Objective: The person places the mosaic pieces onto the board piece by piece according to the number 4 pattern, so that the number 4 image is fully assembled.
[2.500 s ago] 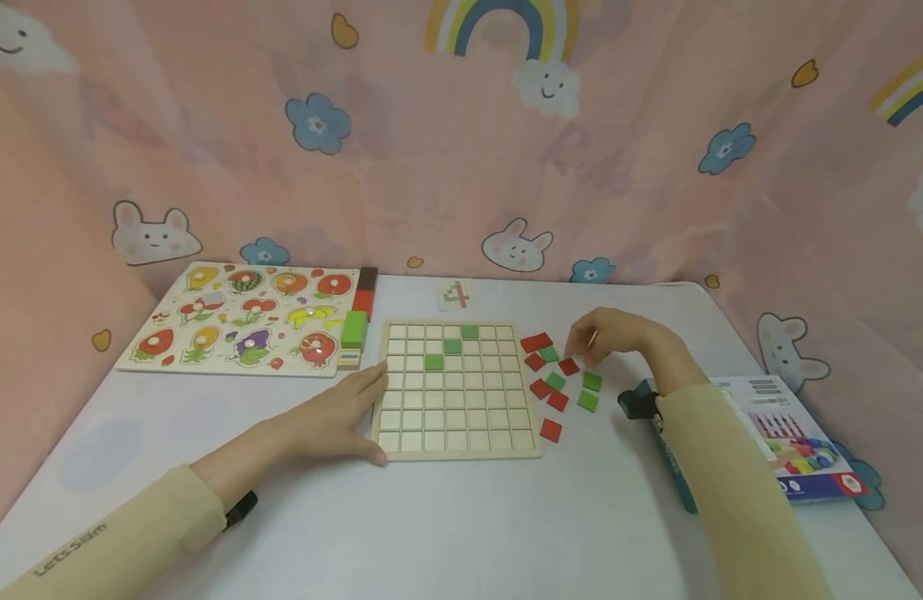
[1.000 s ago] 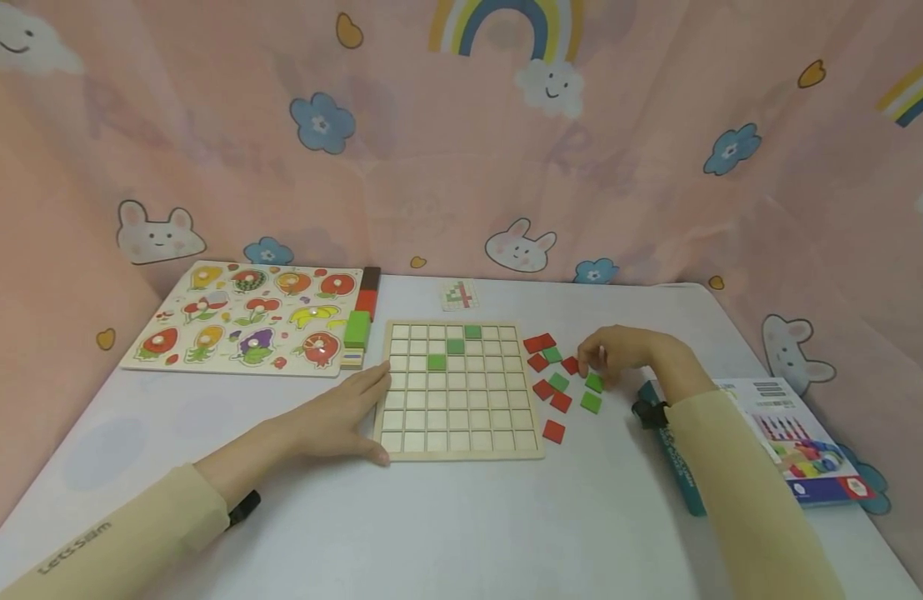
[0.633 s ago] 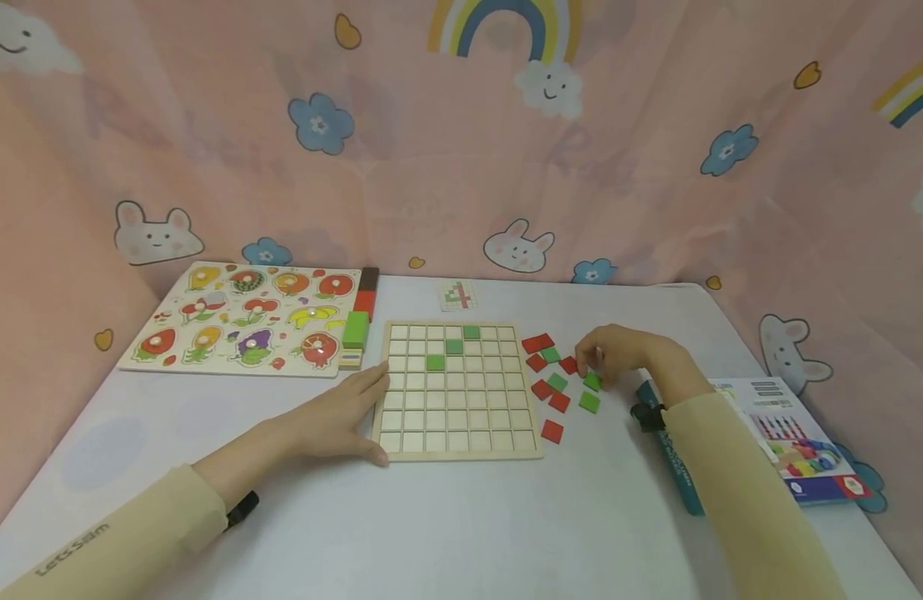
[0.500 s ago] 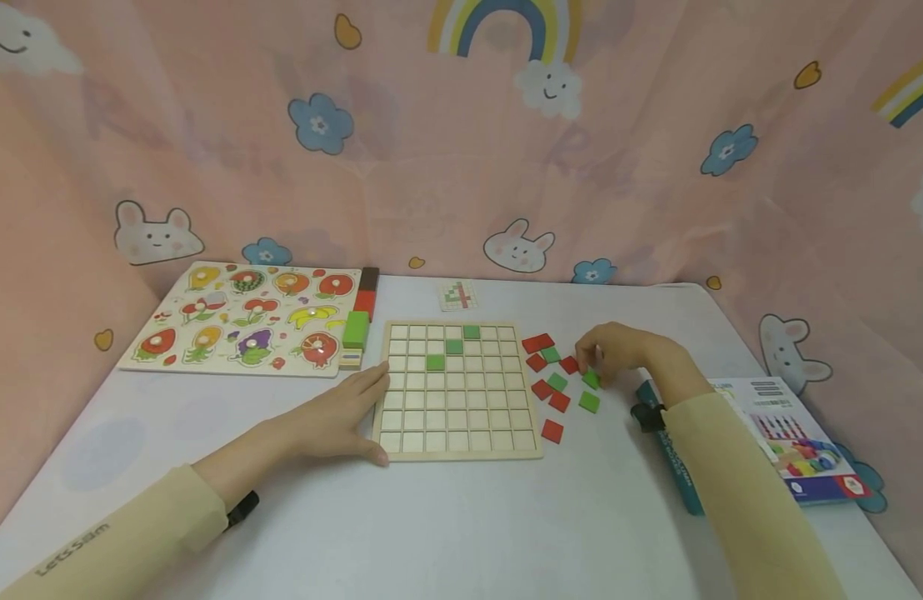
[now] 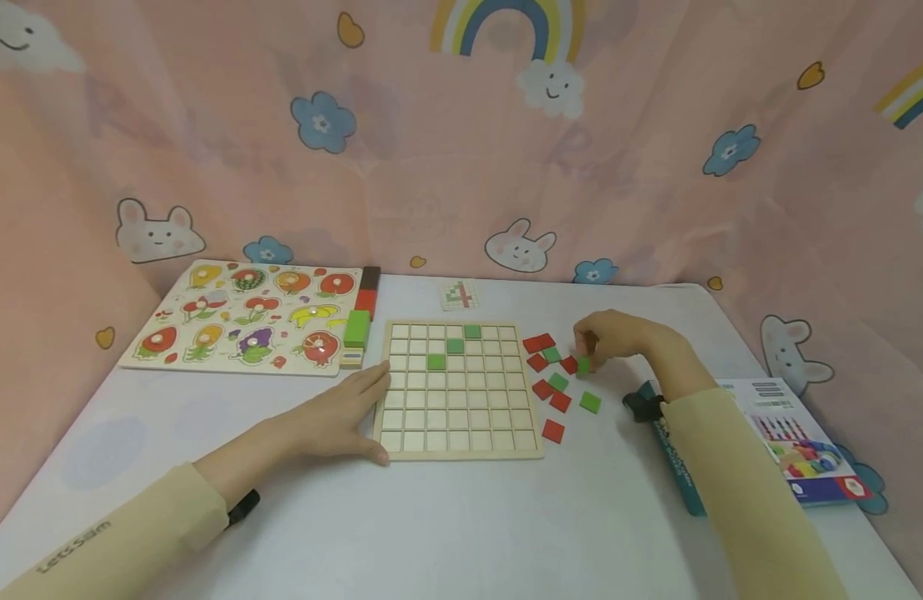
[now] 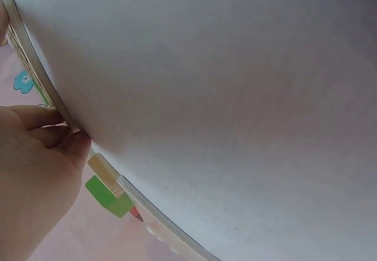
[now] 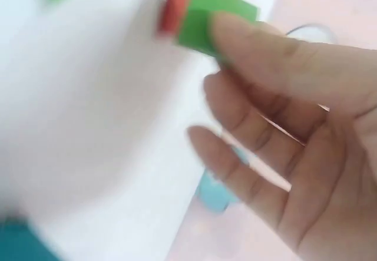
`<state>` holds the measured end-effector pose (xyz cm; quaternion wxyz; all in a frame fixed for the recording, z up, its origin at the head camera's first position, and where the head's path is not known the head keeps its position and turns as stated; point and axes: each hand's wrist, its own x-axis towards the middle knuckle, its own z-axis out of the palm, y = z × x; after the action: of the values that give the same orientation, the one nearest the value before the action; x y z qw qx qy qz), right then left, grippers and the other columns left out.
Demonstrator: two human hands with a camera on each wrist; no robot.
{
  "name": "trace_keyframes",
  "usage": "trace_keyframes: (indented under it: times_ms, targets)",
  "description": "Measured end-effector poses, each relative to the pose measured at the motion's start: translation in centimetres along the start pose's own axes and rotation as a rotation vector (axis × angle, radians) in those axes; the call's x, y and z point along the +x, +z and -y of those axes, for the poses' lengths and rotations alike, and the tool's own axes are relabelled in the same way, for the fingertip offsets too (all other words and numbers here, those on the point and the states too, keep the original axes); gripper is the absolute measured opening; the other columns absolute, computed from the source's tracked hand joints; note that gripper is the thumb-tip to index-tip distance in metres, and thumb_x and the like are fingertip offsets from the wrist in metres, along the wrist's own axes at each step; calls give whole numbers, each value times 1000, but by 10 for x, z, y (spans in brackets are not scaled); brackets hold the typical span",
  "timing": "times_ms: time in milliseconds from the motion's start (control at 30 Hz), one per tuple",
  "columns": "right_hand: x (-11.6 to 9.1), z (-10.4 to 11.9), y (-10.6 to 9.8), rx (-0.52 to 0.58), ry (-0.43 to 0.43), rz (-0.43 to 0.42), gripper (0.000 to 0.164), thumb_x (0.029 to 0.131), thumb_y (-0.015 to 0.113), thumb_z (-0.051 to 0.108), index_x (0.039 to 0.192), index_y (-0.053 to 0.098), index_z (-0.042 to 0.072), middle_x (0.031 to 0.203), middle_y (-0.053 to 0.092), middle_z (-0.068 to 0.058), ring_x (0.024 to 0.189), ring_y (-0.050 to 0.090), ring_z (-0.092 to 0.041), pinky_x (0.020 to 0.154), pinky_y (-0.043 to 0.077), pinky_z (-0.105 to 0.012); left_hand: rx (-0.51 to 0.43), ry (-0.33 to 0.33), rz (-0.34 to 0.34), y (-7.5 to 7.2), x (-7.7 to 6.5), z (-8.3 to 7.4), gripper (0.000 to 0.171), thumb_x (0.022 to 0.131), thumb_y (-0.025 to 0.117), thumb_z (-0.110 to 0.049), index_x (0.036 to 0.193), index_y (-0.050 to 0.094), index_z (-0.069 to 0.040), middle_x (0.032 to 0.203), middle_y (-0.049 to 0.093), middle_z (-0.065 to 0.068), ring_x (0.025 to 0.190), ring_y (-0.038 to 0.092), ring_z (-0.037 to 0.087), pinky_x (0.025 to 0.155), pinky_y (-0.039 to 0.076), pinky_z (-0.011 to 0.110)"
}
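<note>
My right hand (image 5: 619,335) pinches a green square tile (image 7: 194,28) between thumb and fingers, over the loose tiles right of the grid board. In the right wrist view the thumb lies across the tile's face and the lower fingers are spread apart. My left hand (image 5: 337,418) rests along the left edge of the wooden grid board (image 5: 457,417), fingers extended at the side and thumb by the near corner. Three green tiles (image 5: 436,362) sit diagonally in the board's upper cells. Loose red tiles (image 5: 553,431) and green tiles (image 5: 591,402) lie beside its right edge.
A small pattern card (image 5: 459,294) lies behind the board. A fruit puzzle board (image 5: 236,325) occupies the back left, with coloured blocks (image 5: 356,329) along its right side. Boxes (image 5: 791,433) stand at the right, partly under my right forearm.
The right hand moves from by a red tile to the upper of two green tiles at the right, and now has it lifted and tilted. The left hand stays put.
</note>
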<state>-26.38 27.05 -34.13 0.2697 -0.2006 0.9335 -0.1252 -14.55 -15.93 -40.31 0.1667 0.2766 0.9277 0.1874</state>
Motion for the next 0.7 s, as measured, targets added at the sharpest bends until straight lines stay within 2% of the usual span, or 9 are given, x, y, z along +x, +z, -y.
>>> trace_keyframes:
  times_ms: [167,333,500,567,700]
  targets:
    - [13,32,3,150,-131,-94,11,87,69,13,98,66,13,89,62,-6,83,56,-19,73,50,-30,-3,-4,1,0,-1,0,119,73,76,-64,156,20,1,168,8,16,155,14,38,123,26,54]
    - [33,69,16,204,-205,-179,18,88,69,13,105,68,16,92,64,-5,86,58,-20,74,52,-29,-3,-1,0,0,0,0,119,73,76,-64,156,20,1,168,8,16,155,15,38,123,27,54]
    - [51,103,31,257,-277,-232,20,88,70,13,108,69,13,101,68,-5,96,62,-21,86,55,-34,-9,-1,4,0,0,0,120,73,76,-64,156,20,1,168,7,16,155,13,38,123,26,54]
    - [57,114,35,276,-311,-250,20,88,70,12,108,70,11,100,69,-6,96,64,-21,89,55,-35,-9,-1,7,0,0,0,120,73,76,-64,156,20,1,168,7,16,155,13,38,124,25,55]
    - [67,135,44,315,-352,-262,22,87,68,11,109,71,7,94,70,-6,88,66,-19,82,56,-31,-1,-8,7,0,0,0,120,73,76,-65,156,20,1,168,7,17,155,14,39,123,26,55]
